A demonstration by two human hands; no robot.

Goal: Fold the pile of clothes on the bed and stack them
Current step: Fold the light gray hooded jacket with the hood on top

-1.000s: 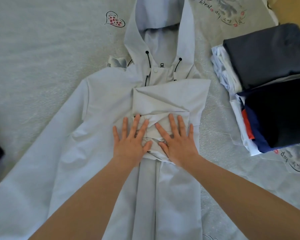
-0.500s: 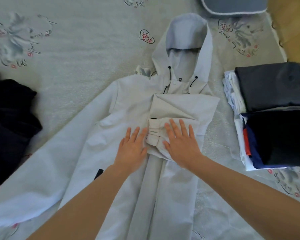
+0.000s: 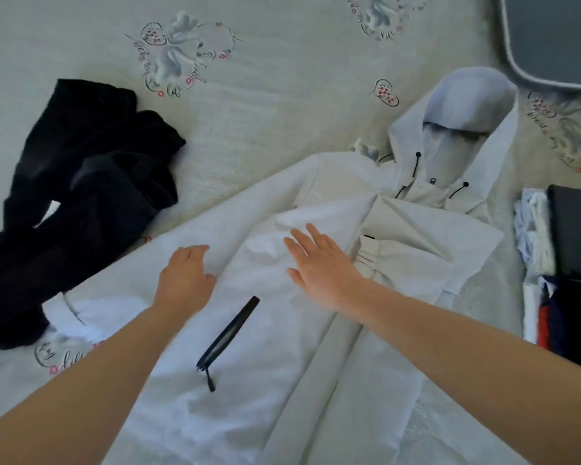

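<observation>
Jacket: the white hooded jacket (image 3: 316, 330) lay spread face up on the bed (image 3: 282, 95), hood towards the pillow end, with one sleeve already folded across the chest.
Change: half a second before, we had both palms pressed on that folded sleeve at the middle of the chest; by this moment both hands had slid off it towards the jacket's unfolded side.
Left hand: our left hand (image 3: 185, 280) rested on the fabric near the armpit of the outstretched sleeve, fingers loosely bent, gripping nothing that we could see.
Right hand: our right hand (image 3: 319, 266) was flat over the chest panel, fingers straight and spread, holding nothing.
Pocket zip: the dark zip (image 3: 228, 333) lay between our forearms.
Meaning: we judged the first sleeve fold settled and the second sleeve next to be brought in.
Stack: the folded clothes (image 3: 564, 270) sat just beside the jacket on the right.
Still waiting: a crumpled black garment (image 3: 81, 203) lay unfolded at the left, near the outstretched sleeve.
</observation>
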